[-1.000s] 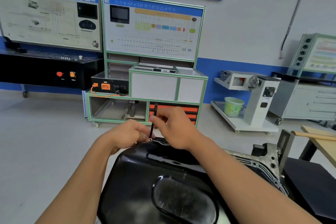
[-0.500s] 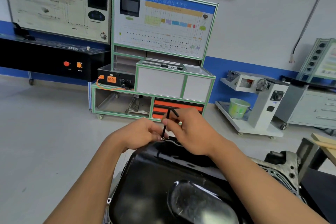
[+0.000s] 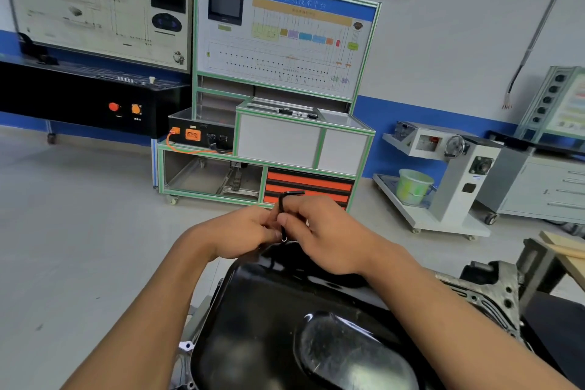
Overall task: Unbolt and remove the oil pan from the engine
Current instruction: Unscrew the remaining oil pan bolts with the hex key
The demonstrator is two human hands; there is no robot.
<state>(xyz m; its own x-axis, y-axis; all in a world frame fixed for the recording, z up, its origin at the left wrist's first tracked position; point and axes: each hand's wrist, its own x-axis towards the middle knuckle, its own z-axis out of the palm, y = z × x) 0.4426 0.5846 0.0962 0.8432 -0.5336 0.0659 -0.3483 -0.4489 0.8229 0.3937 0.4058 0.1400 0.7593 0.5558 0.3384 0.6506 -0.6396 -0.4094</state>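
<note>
A glossy black oil pan lies on top of the grey metal engine block in the lower middle of the head view. At the pan's far edge a black L-shaped hex key stands upright, its tip on a small silver bolt. My right hand pinches the key's shaft with thumb and fingers. My left hand is curled beside the key's lower end, fingertips against it at the bolt; what they grasp is hidden.
A green-framed training bench with orange drawers stands straight ahead on the grey floor. A black console is at left. A white wheeled cart with a green bucket stands at right, and a wooden tabletop edge at far right.
The hex key has turned: its short arm now points right at the top. Both hands stay at the bolt. The camera has shifted, so the scene sits further right and lower.
</note>
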